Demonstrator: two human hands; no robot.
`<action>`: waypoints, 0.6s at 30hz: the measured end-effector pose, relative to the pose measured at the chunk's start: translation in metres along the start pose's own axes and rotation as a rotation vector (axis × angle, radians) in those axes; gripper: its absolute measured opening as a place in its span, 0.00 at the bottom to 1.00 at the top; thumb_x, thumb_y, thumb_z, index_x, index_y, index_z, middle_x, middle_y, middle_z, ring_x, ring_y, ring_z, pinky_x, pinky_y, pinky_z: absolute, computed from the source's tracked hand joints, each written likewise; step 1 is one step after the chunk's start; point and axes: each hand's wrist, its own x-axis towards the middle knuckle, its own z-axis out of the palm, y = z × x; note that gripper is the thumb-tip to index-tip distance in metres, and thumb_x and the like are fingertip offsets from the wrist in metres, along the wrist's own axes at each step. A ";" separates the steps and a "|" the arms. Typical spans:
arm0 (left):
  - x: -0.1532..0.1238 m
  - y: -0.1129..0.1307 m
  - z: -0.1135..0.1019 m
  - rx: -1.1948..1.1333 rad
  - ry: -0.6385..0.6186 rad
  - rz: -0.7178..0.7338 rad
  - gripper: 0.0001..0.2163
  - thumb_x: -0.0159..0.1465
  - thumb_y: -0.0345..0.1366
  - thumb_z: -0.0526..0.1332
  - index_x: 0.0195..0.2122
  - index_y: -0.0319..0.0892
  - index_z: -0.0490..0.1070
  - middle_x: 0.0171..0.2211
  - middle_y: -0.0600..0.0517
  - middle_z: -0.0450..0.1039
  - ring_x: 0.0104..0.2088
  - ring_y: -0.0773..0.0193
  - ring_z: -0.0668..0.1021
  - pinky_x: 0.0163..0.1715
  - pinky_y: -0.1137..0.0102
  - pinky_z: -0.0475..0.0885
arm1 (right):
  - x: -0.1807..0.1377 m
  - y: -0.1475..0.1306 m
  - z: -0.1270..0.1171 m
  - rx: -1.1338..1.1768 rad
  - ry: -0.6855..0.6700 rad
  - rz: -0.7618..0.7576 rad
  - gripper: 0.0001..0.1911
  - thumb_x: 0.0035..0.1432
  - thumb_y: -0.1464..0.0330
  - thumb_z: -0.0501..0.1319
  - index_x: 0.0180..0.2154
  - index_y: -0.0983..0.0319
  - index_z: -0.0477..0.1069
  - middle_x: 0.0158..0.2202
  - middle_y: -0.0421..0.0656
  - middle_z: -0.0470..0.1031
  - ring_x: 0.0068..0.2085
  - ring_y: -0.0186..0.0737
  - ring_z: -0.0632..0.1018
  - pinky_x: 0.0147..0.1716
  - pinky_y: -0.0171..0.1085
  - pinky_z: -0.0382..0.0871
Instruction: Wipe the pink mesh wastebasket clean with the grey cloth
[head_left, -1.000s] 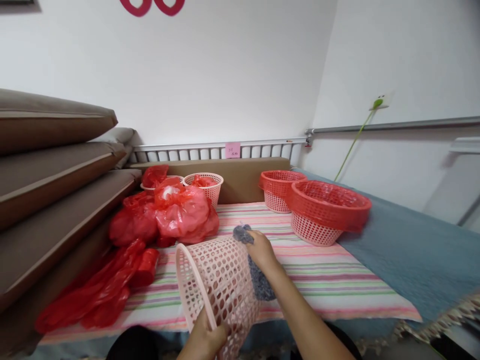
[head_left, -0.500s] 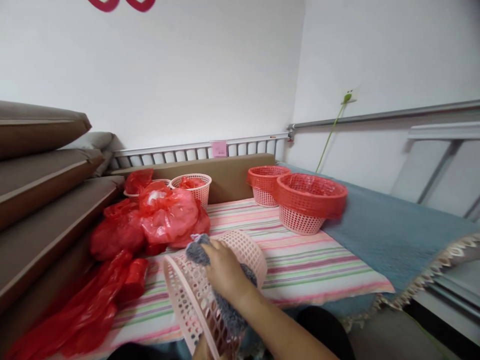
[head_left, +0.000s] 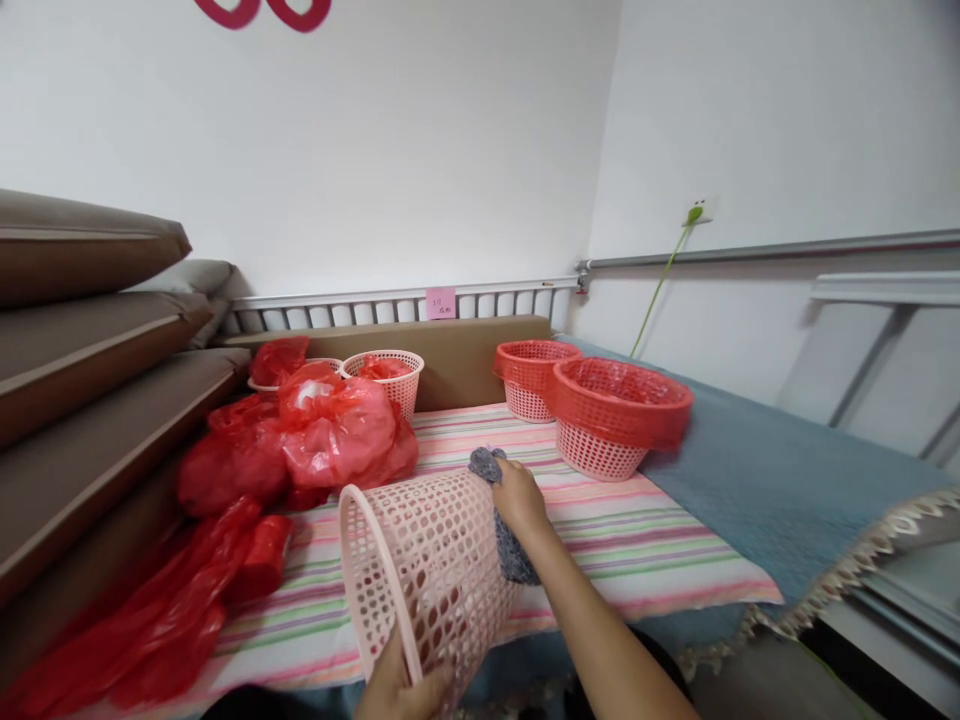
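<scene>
A pink perforated plastic basket [head_left: 431,545] lies tilted on its side in front of me, its mouth facing left. My left hand [head_left: 409,680] grips its rim at the lower front, thumb outside and fingers reaching in. At the basket's base end, my right hand [head_left: 519,500] is closed on a grey fuzzy cloth [head_left: 514,550], pressed to the basket. Part of the cloth hangs below the hand. Beyond stand two pink baskets with red bags over their rims, the nearer basket [head_left: 600,448] and the farther basket [head_left: 529,400].
Filled red plastic bags [head_left: 341,430] and a red roll [head_left: 262,555] lie left. Behind them is another pink basket [head_left: 405,385]. Stacked brown cushions [head_left: 97,400] rise at far left. A striped cloth [head_left: 645,545] covers the bed, with a metal rail [head_left: 750,250] along the right wall.
My right hand and the cloth have moved right, from the basket's side to its base end. The basket has turned, and my left hand shows more clearly on the rim.
</scene>
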 end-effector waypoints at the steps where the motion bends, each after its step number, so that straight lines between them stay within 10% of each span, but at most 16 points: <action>1: 0.003 0.005 -0.001 -0.004 0.028 0.016 0.34 0.52 0.45 0.68 0.59 0.43 0.63 0.57 0.42 0.69 0.61 0.45 0.65 0.63 0.52 0.54 | -0.001 0.000 0.001 0.004 0.006 -0.004 0.24 0.54 0.79 0.52 0.52 0.62 0.68 0.46 0.49 0.73 0.49 0.43 0.71 0.43 0.34 0.60; 11: 0.000 -0.002 0.000 0.075 0.048 0.045 0.23 0.54 0.38 0.66 0.52 0.42 0.70 0.53 0.43 0.73 0.60 0.46 0.67 0.63 0.54 0.52 | 0.012 0.010 -0.004 0.017 -0.050 0.069 0.19 0.56 0.76 0.51 0.47 0.60 0.71 0.42 0.49 0.76 0.44 0.42 0.75 0.39 0.34 0.62; 18: -0.004 -0.007 -0.004 0.082 -0.056 0.003 0.23 0.56 0.36 0.64 0.54 0.45 0.68 0.59 0.45 0.68 0.61 0.51 0.66 0.63 0.57 0.56 | -0.009 -0.044 -0.010 -0.006 -0.034 -0.090 0.20 0.55 0.75 0.53 0.49 0.60 0.71 0.45 0.50 0.74 0.47 0.47 0.73 0.42 0.37 0.62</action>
